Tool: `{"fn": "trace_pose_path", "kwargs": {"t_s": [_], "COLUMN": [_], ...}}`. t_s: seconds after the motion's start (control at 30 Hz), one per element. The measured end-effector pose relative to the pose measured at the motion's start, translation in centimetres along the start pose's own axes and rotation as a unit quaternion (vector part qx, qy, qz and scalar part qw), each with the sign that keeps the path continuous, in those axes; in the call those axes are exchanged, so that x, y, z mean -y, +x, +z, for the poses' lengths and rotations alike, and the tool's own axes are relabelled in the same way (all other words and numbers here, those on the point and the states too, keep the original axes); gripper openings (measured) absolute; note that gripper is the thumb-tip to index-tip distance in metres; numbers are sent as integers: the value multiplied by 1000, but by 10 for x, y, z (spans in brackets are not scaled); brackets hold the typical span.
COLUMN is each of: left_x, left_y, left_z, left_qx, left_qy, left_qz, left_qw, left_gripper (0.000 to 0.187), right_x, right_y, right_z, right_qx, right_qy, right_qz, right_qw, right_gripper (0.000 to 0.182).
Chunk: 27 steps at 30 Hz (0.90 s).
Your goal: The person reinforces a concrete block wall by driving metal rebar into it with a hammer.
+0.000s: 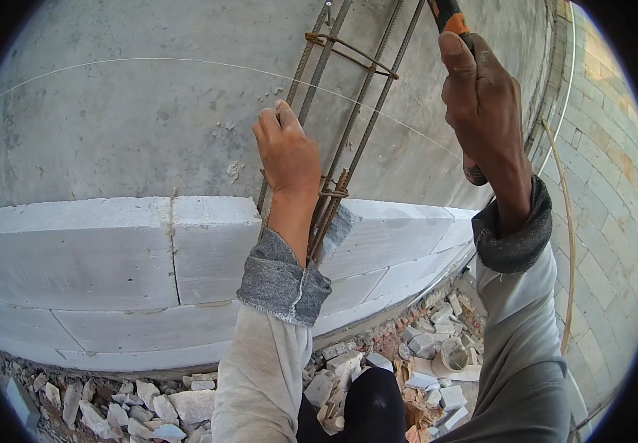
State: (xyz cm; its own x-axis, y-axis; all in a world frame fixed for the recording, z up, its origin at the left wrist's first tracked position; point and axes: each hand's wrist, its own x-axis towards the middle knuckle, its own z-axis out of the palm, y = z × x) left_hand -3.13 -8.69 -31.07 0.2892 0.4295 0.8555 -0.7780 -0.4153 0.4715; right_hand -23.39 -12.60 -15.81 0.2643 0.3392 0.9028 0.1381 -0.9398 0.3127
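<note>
My left hand (289, 151) is closed, its fingertips pinched together in front of the upright rebar cage (348, 118). Whatever the fingers hold, if anything, is hidden. The cage has several ribbed steel bars tied with rusty stirrups and rises through a gap in the white block wall (75, 258). To the right and higher up, my right hand (485, 103) is wrapped around a black and orange tool handle (452, 22). The handle's butt shows below the fist, while the tool's head is out of view. A thin white string (208, 63) runs across behind the hands.
Behind the blocks stands a grey plastered wall (127, 125). Broken block rubble (134, 410) covers the ground along the wall's foot, with a small dirty bucket (452, 356) among it. On the right, a pale hose-like strip (566, 221) lies over the paving (599, 288).
</note>
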Motion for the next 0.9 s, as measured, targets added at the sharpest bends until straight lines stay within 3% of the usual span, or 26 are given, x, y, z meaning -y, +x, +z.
{"fn": "trace_pose_path", "kwargs": {"t_s": [0.2,0.23,0.33,0.53,0.63,0.67,0.73,0.77,0.9], "left_x": [0,2,0,3,1,0,1,1,1], "left_y": [-1,4,0,0,-1,-4,4,-1,0], "left_z": [0,1,3,6,3,1,2,1,2], "left_qx": [-7,-16,-12,-15,-11,-3,-12,-1,-3], "left_qy": [-4,-5,-11,6,4,2,5,7,2], "left_qz": [6,5,3,8,5,7,1,0,1], "left_qw": [1000,1000,1000,1000,1000,1000,1000,1000,1000], "left_gripper": [45,46,46,45,45,45,45,45,46], "right_x": [-35,-24,-23,-10,-54,-41,-12,-15,2], "right_y": [11,11,0,-6,4,0,12,7,0], "right_z": [13,6,1,16,30,20,0,-1,-9], "right_qx": [112,119,94,-75,128,130,126,96,7], "right_qy": [-105,-29,-66,52,-89,-64,-13,-41,48], "right_qz": [-7,48,10,-51,-18,18,59,-2,-7], "right_qw": [988,991,993,995,988,989,990,995,999], "right_gripper": [62,60,59,59,59,59,59,61,65]}}
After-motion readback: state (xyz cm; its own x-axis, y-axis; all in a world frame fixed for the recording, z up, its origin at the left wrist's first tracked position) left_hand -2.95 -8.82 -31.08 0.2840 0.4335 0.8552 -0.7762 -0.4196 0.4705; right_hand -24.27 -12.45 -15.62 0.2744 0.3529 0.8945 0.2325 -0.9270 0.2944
